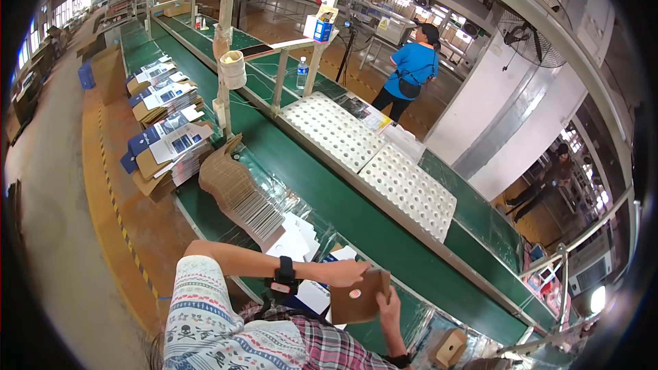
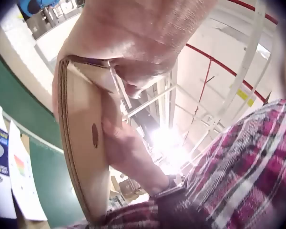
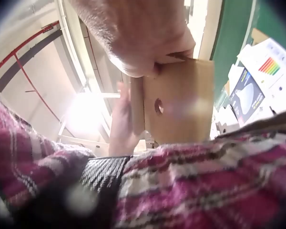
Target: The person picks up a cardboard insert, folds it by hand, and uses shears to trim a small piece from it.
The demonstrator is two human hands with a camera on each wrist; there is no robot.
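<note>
In the head view, a brown cardboard insert (image 1: 353, 301) with a small round hole is held upright between both hands, close in front of the body. My left hand (image 1: 345, 273) pinches its upper edge; in the left wrist view that hand (image 2: 133, 33) covers part of a bent flap. My right hand (image 1: 391, 310) grips the side edge, thumb near the top corner. From the right wrist, the cardboard (image 3: 178, 105) shows a fold line beside the hole, with my right hand (image 3: 138, 38) over its upper edge.
A row of flat brown cardboard pieces (image 1: 236, 195) leans on the green bench, beside white printed cartons (image 1: 296, 238). One folded insert (image 1: 449, 348) lies at the right. Beyond run the green conveyor (image 1: 322, 181) and white perforated trays (image 1: 411, 188). Carton stacks (image 1: 168, 144) stand left.
</note>
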